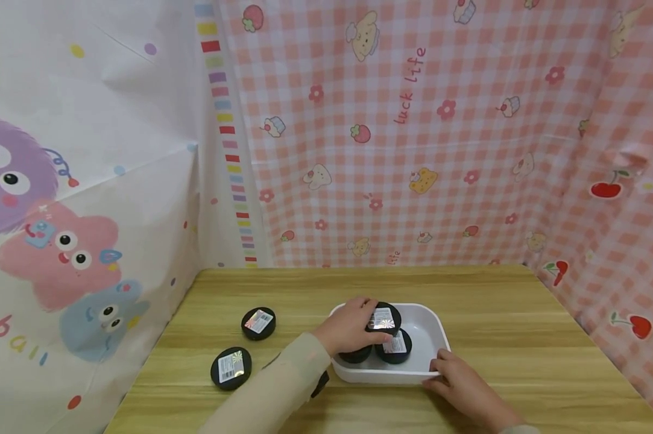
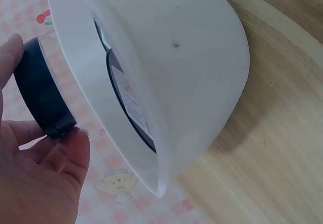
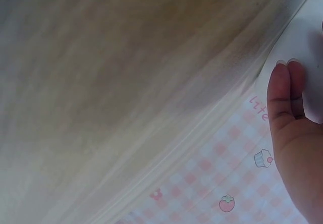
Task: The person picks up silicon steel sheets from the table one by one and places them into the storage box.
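Observation:
My left hand [image 1: 348, 328] grips a thick black disc [image 1: 389, 311] with a silver-and-white label, holding it above a white basin [image 1: 377, 377]. In the left wrist view the gripped disc [image 2: 39, 90] is tilted on edge between thumb and fingers, apart from the basin wall [image 2: 197, 72]. Inside the basin lie two more such discs, one labelled disc [image 1: 397, 347] and another disc [image 1: 356, 355] partly hidden under my left hand. My right hand [image 1: 462, 383] pinches the basin's rim at its near right corner; the right wrist view shows its fingers [image 3: 282, 93] against the white wall.
On the wooden table [image 1: 521, 337], left of the basin, lie two more labelled black discs, a farther disc [image 1: 258, 323] and a nearer disc [image 1: 231, 368]. A pink checked cloth [image 1: 391, 150] hangs behind and at right; a cartoon-printed white sheet [image 1: 158, 199] hangs at left.

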Demonstrator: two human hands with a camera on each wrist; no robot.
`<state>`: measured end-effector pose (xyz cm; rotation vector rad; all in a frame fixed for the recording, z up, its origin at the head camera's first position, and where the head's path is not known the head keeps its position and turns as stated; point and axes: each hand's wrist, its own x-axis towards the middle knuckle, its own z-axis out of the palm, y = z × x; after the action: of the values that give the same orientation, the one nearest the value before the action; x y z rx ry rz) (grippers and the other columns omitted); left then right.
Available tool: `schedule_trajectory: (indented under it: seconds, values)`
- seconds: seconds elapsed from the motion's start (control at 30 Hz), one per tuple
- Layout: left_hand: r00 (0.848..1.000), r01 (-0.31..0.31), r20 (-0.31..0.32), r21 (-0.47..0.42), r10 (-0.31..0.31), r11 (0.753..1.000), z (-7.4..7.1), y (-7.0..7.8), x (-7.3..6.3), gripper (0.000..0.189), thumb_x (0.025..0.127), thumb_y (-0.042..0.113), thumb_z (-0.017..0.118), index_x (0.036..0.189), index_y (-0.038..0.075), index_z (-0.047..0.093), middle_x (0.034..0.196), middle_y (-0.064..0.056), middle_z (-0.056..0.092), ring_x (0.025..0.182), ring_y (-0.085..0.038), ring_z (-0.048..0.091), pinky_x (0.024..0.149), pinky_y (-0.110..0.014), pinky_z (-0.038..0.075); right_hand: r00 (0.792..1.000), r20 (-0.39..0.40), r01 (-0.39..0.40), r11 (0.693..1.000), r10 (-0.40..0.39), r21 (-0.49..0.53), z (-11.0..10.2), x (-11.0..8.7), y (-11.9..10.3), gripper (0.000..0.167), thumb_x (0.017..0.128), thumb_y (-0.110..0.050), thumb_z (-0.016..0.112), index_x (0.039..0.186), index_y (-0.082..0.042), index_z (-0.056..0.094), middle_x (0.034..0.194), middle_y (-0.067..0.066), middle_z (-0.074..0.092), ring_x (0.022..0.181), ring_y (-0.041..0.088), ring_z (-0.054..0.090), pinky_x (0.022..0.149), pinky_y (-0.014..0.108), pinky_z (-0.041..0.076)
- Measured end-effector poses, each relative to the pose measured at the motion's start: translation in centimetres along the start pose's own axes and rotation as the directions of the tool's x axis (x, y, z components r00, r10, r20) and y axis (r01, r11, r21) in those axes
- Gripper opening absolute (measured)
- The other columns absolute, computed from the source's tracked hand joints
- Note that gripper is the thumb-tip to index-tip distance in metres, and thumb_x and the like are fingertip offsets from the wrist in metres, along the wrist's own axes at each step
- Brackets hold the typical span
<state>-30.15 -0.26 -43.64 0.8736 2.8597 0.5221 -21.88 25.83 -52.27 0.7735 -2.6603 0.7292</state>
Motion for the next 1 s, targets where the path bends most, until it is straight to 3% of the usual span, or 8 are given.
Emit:
schedule_trajectory:
  seconds: [0.3,0.63,0.83,1.0]
  values:
    - [0.998,-0.013,0.055,0.069,0.009,0.998,0.1,0.7,0.8,0.087,0.089,0.066,0.064,0.153,0.012,0.042,0.153,-0.009,0.047,0.136,-0.023,0.050,0.110,-0.039,0.045,1.000,-0.002,0.023,1.000,-0.023,-0.008,0.2,0.0,0.3,0.018,0.082,-0.019,0.081,0.079,-0.016,0.064,0.080,-0.013,0.043,0.071,-0.005,0.040,0.061,0.023,0.042]
    - [0.992,0.002,0.126,0.070,-0.011,0.998,0.6,1.6,1.9,0.090,0.087,0.069,0.063,0.156,0.016,0.038,0.155,-0.005,0.043,0.135,-0.018,0.049,0.110,-0.036,0.045,1.000,0.000,0.029,1.000,-0.029,-0.012,-0.1,0.0,0.3,0.018,0.082,-0.019,0.082,0.078,-0.016,0.064,0.081,-0.013,0.043,0.070,-0.005,0.039,0.060,0.023,0.041]
    - [0.992,-0.024,0.126,0.104,0.010,0.994,1.0,1.5,2.4,0.087,0.085,0.069,0.065,0.151,0.016,0.044,0.147,-0.004,0.049,0.125,-0.015,0.052,0.106,-0.033,0.047,0.999,0.048,-0.013,1.000,0.013,-0.003,-0.2,0.1,0.2,0.017,0.084,-0.020,0.080,0.080,-0.015,0.065,0.081,-0.012,0.044,0.071,-0.005,0.040,0.062,0.024,0.042]
    - [0.990,-0.039,0.136,0.137,0.020,0.990,0.8,1.7,2.3,0.085,0.086,0.068,0.065,0.150,0.016,0.046,0.144,-0.003,0.052,0.124,-0.014,0.054,0.106,-0.032,0.047,0.999,0.043,-0.013,1.000,0.013,-0.004,-0.1,0.1,0.1,0.017,0.084,-0.021,0.081,0.079,-0.016,0.065,0.081,-0.012,0.044,0.070,-0.004,0.040,0.061,0.023,0.042]
